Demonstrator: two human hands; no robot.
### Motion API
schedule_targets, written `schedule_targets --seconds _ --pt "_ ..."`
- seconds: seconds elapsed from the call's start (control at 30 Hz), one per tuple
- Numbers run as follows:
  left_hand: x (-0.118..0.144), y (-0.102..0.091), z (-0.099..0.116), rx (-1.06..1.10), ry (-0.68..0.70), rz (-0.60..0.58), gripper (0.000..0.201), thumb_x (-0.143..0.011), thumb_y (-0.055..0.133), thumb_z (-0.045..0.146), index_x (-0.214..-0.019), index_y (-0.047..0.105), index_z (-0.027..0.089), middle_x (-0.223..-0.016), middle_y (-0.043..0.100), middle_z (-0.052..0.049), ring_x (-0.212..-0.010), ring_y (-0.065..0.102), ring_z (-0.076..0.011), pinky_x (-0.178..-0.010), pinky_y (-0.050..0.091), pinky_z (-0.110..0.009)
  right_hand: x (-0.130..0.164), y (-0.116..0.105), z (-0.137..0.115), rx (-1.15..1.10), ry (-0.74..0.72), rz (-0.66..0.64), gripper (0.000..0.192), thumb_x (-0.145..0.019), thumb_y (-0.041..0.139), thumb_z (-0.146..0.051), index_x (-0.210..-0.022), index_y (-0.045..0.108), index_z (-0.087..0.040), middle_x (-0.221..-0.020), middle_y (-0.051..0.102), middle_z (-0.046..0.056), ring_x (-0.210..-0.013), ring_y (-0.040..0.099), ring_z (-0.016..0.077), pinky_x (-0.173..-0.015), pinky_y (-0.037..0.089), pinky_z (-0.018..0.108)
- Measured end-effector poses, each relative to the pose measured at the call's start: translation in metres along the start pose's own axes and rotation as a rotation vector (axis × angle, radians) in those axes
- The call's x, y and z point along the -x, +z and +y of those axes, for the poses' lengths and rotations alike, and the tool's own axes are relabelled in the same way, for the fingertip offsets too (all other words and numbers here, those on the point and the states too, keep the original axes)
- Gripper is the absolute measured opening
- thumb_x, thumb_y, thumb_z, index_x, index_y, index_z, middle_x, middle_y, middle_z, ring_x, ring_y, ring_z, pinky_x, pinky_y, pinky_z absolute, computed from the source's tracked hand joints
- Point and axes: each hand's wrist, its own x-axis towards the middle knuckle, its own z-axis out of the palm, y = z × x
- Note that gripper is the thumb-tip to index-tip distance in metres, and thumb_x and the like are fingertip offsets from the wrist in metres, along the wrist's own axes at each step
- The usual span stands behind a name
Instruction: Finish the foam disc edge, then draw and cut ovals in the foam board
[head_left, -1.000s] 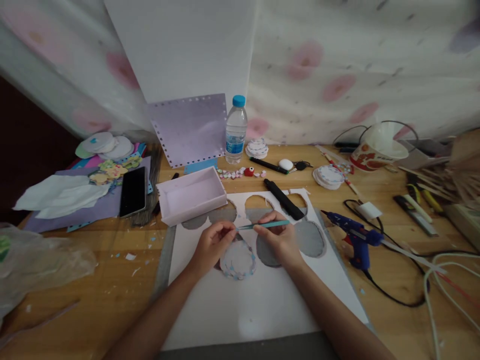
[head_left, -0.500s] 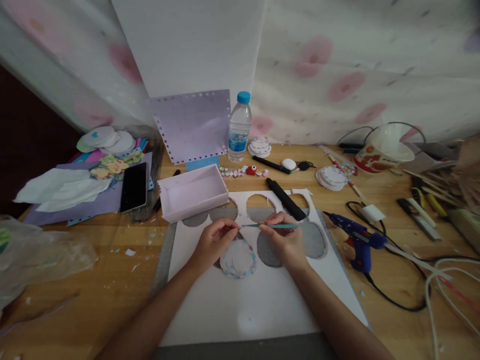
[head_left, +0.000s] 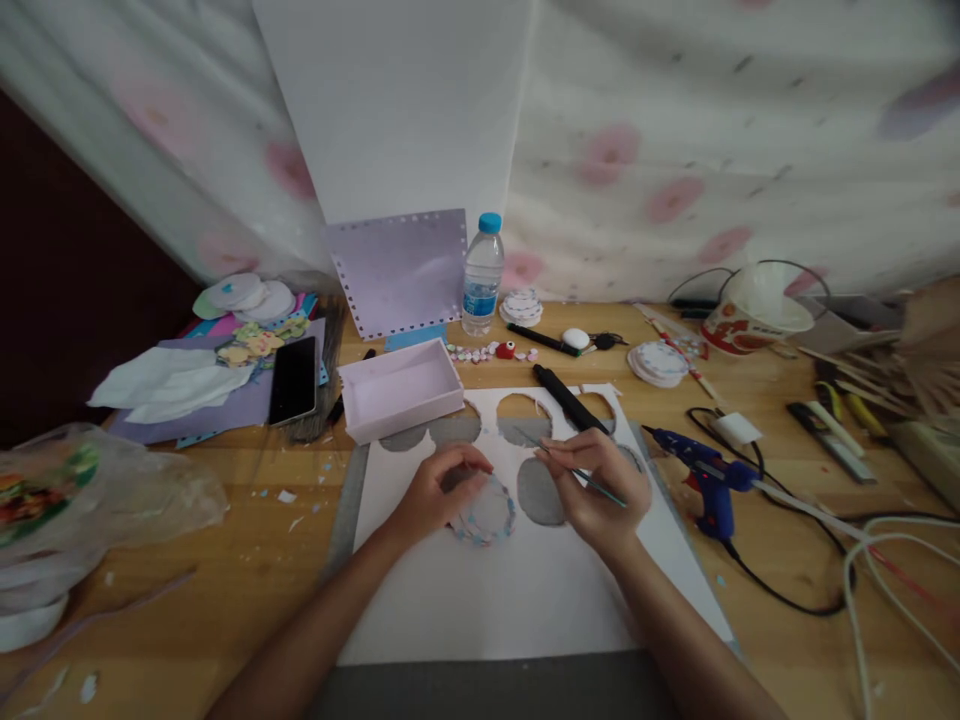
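My right hand (head_left: 604, 490) grips a slim teal stick-like tool (head_left: 606, 492) between thumb and fingers. Its thin end points up and left over the white board (head_left: 487, 610); I cannot make out its exact kind. On that board lies a round white disc (head_left: 489, 510) with pale blue and pink bits around its rim. My left hand (head_left: 442, 490) is curled over the disc's upper left side, thumb and forefinger apart, and hides part of the rim. Whether the fingertips touch the disc is unclear.
Round holes are cut in the board. Behind it stand a pale box (head_left: 405, 395), a black marker-like rod (head_left: 570, 398) and a water bottle (head_left: 483, 275). A blue glue gun (head_left: 705, 475) with cables lies right. A phone (head_left: 293, 380) and plastic bag (head_left: 150, 485) are left.
My left fingers have gone from a pinch near the tool's tip to parted, lower over the disc. My right hand has moved right and tilted the tool. The view has shifted slightly.
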Motion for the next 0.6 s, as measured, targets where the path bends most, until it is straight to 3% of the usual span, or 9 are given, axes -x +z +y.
schedule_targets --seconds 0.1,0.27,0.33,0.4,0.47,0.6 --pt "0.007 -0.001 0.005 -0.137 0.118 -0.069 0.012 -0.084 0.060 0.025 -0.090 0.068 0.018 -0.093 0.066 -0.008 -0.091 0.061 -0.0205 -0.085 0.046 -0.033 -0.011 -0.014 -0.018 0.030 -0.034 0.072 0.021 -0.072 0.073 -0.006 -0.081 0.067 -0.023 -0.077 0.071 0.003 -0.068 0.069 0.0207 -0.057 0.054 0.035" --pt "0.013 0.000 0.004 -0.183 0.138 0.007 0.012 -0.086 0.055 0.022 -0.088 0.066 0.019 -0.093 0.067 -0.006 -0.090 0.061 -0.0192 -0.084 0.047 -0.032 -0.025 -0.043 -0.045 0.162 -0.132 0.315 0.019 -0.071 0.076 -0.011 -0.073 0.063 -0.023 -0.072 0.068 0.000 -0.063 0.067 0.0182 -0.056 0.053 0.033" --pt "0.014 0.001 0.004 -0.192 0.150 0.041 0.012 -0.086 0.055 0.023 -0.090 0.066 0.019 -0.094 0.067 -0.007 -0.092 0.061 -0.0192 -0.085 0.047 -0.032 -0.022 -0.052 -0.053 0.238 -0.174 0.351 0.020 -0.071 0.076 -0.010 -0.071 0.062 -0.024 -0.074 0.069 0.000 -0.061 0.064 0.0168 -0.056 0.051 0.032" --pt "0.014 0.003 0.006 -0.202 0.160 0.066 0.014 -0.088 0.055 0.024 -0.094 0.066 0.019 -0.096 0.067 -0.007 -0.094 0.062 -0.0195 -0.087 0.046 -0.032 -0.014 -0.055 -0.059 0.349 -0.178 0.276 0.021 -0.072 0.074 -0.007 -0.072 0.063 -0.025 -0.075 0.070 0.000 -0.059 0.062 0.0150 -0.054 0.048 0.030" --pt "0.015 0.004 0.011 -0.208 0.185 0.102 0.016 -0.089 0.054 0.026 -0.097 0.067 0.019 -0.099 0.067 -0.007 -0.098 0.061 -0.0204 -0.091 0.045 -0.034 -0.003 -0.053 -0.063 0.429 -0.225 0.092 0.022 -0.073 0.073 -0.006 -0.077 0.064 -0.025 -0.077 0.072 -0.001 -0.058 0.062 0.0135 -0.053 0.047 0.029" --pt "0.029 0.008 0.038 -0.144 0.207 0.211 0.020 -0.093 0.052 0.032 -0.094 0.068 0.019 -0.099 0.067 -0.008 -0.101 0.060 -0.0218 -0.094 0.043 -0.034 0.016 -0.037 -0.070 0.469 -0.441 -0.183 0.023 -0.076 0.071 -0.006 -0.089 0.064 -0.023 -0.086 0.078 -0.001 -0.061 0.068 0.0116 -0.058 0.046 0.030"
